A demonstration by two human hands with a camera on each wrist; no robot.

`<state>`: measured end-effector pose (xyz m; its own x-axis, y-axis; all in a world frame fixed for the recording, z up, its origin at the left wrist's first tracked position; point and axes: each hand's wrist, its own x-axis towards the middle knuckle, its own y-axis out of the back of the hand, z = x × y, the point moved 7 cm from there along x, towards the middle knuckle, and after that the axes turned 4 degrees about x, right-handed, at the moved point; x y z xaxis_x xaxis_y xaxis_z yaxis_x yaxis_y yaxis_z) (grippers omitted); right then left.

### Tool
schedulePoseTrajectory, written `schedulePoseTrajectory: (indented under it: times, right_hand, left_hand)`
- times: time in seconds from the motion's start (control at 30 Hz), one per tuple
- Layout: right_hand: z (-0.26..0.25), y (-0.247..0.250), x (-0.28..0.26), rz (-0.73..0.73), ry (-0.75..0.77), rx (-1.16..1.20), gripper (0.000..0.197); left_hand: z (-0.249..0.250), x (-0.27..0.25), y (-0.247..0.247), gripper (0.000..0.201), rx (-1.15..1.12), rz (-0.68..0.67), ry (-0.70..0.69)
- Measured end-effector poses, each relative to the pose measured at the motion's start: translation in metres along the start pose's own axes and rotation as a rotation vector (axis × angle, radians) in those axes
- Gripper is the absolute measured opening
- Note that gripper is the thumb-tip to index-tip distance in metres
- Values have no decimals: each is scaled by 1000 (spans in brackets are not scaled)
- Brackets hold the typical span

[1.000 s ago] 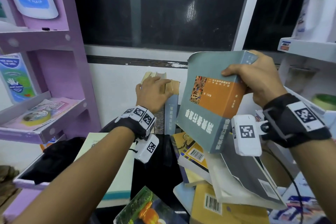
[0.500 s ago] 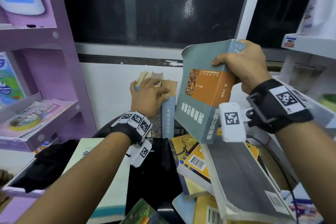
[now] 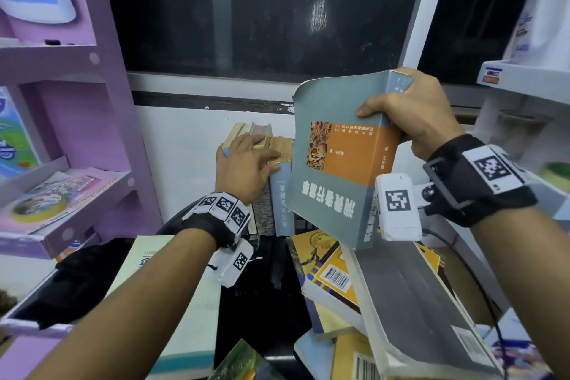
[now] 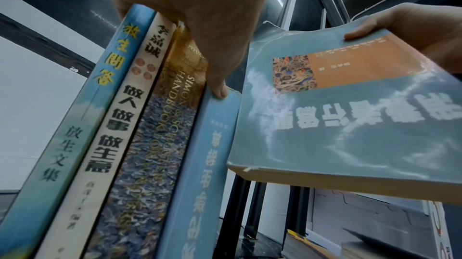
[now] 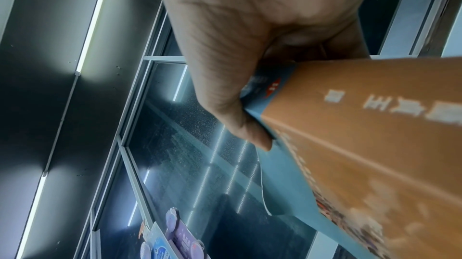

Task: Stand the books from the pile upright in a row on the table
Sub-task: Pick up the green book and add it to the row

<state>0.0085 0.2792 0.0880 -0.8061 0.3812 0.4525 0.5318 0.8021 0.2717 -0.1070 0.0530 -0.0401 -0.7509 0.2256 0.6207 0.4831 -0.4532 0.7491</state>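
Observation:
Several books stand upright in a row [image 3: 264, 194] against the back wall; their spines [image 4: 130, 134] fill the left wrist view. My left hand [image 3: 246, 163] lies on top of the row, its thumb [image 4: 217, 87] pressing the rightmost blue spine. My right hand [image 3: 404, 114] grips a thick grey-blue and orange book [image 3: 336, 170] by its upper corner. That book hangs in the air, upside down, just right of the row and above the pile [image 3: 401, 302] of loose books. The same book [image 5: 362, 144] shows in the right wrist view, pinched under the thumb.
A purple shelf unit [image 3: 77, 194] stands at the left and a white shelf [image 3: 524, 80] at the right. A pale green book [image 3: 172, 302] lies flat at front left beside a black cloth [image 3: 77, 281]. Behind is a dark window [image 3: 262, 9].
My right hand has carried the grey-blue book a little to the left, closer to the row. My left hand has stayed on top of the row.

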Motion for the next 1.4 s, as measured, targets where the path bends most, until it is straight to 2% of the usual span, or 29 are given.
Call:
schedulePoseTrajectory:
  times: [0.27, 0.47, 0.73, 0.9, 1.1, 1.4]
  right_hand:
    - [-7, 3, 15, 73, 43, -110, 37]
    - [4, 3, 26, 186, 4, -64, 35]
    - [16, -37, 25, 226, 79, -106, 48]
    - [37, -58, 23, 262, 51, -87, 58]
    - [63, -76, 24, 258, 5, -85, 60]
    - [73, -102, 17, 283, 119, -88, 55]
  left_hand:
    - [-1, 0, -2, 28, -8, 18, -4]
    - [-1, 0, -3, 29, 1, 35, -12]
    - [4, 2, -6, 27, -12, 48, 4]
    - [10, 4, -11, 25, -18, 70, 2]
    - [14, 5, -15, 25, -1, 119, -25]
    - [14, 4, -17, 21, -34, 170, -20]
